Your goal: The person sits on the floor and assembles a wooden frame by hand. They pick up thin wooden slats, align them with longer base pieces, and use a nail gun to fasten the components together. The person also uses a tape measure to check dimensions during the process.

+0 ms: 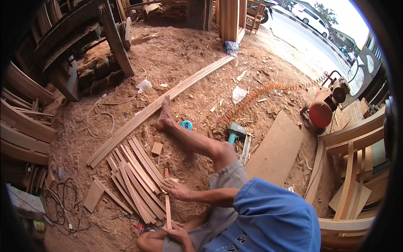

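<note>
likely light and stiff, the wooden strip [168, 210] is best held near its ends; by the left hand [179, 234] fingers are clamped on it; the right hand's [176, 190] closure cannot be told.

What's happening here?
A person sitting among wood shavings is handling a narrow wooden strip. The left hand holds its near end; the right hand lies over it farther along. Loose wooden slats are piled alongside, and a teal nail gun rests unheld near the raised knee.
</note>
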Motion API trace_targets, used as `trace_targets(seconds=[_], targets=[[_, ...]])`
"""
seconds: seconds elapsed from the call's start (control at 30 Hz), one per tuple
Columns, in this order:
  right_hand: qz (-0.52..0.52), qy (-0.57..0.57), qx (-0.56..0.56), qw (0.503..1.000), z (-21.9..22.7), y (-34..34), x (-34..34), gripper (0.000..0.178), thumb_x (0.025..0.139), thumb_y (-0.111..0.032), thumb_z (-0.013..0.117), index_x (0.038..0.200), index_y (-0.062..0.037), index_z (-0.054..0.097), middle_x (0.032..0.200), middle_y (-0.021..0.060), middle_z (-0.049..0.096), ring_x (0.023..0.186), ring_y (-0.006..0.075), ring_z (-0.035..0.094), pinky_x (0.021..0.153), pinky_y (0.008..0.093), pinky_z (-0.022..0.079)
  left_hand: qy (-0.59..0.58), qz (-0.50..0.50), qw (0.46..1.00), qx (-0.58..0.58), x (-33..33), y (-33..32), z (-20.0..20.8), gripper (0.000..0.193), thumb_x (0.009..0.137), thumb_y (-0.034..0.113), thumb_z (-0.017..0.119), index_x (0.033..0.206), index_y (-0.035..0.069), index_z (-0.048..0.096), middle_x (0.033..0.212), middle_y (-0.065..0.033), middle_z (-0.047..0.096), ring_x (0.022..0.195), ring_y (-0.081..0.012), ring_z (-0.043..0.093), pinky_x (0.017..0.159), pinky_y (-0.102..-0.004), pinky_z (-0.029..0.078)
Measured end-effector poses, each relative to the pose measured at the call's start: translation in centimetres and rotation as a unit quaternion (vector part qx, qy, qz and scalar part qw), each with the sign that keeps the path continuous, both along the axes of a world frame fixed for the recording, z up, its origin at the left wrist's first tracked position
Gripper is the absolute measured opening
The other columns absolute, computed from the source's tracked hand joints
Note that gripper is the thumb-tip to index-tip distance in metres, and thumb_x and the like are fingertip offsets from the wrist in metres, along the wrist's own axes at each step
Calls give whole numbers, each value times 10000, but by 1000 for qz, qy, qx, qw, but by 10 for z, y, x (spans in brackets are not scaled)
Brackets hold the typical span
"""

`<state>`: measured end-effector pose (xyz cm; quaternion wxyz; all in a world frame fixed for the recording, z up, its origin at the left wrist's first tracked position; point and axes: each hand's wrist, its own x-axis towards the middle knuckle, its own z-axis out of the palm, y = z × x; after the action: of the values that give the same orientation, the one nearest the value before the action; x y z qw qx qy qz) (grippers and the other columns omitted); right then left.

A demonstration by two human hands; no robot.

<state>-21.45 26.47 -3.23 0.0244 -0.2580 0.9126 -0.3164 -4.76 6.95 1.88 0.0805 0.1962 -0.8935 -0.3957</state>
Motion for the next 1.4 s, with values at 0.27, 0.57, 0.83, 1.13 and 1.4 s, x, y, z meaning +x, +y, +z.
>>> trace_targets(seconds=[0.27, 0.57, 0.83, 1.13, 1.4], targets=[[147, 64, 6, 987, -4, -4, 45, 662, 905, -225, 498, 1527, -77, 327, 1578, 158, 307, 1475, 300, 275, 1213, 462, 228, 8, 20, 1000, 1, 6, 2, 1, 341, 871, 166, 688, 1088, -13, 495, 962, -254, 609, 844, -457, 599, 765, -490, 470], [77, 26, 13, 997, -11, 4, 2, 646, 868, -117, 498, 1494, -48, 356, 1543, 183, 349, 1461, 330, 287, 1211, 455, 231, 4, 14, 1000, 11, 9, 30, 1, 327, 864, 161, 702, 1051, -22, 506, 934, -252, 609, 827, -456, 596, 753, -484, 468], [8, -75, 60, 995, -11, 25, -57, 515, 961, -204, 481, 1447, -51, 411, 1544, 210, 347, 1455, 342, 293, 1207, 413, 244, 9, 76, 997, -21, 7, 1, 7, 318, 857, 157, 716, 1018, -30, 515, 908, -250, 609, 811, -454, 594, 742, -478, 466], [144, 21, 50, 988, -25, 15, -11, 494, 935, -146, 463, 1401, 12, 429, 1475, 232, 411, 1430, 355, 334, 1193, 459, 248, -26, 43, 998, -21, -1, 50, 14, 281, 853, 162, 720, 955, -17, 530, 852, -236, 614, 791, -450, 597, 723, -486, 463], [-43, 56, -12, 997, -21, 27, -55, 545, 842, -111, 607, 1353, 4, 454, 1403, 216, 476, 1357, 389, 395, 1139, 463, 314, -101, -75, 990, -64, -10, 48, 23, 233, 922, 176, 597, 1103, 31, 578, 975, -261, 656, 922, -457, 632, 759, -528, 496]])
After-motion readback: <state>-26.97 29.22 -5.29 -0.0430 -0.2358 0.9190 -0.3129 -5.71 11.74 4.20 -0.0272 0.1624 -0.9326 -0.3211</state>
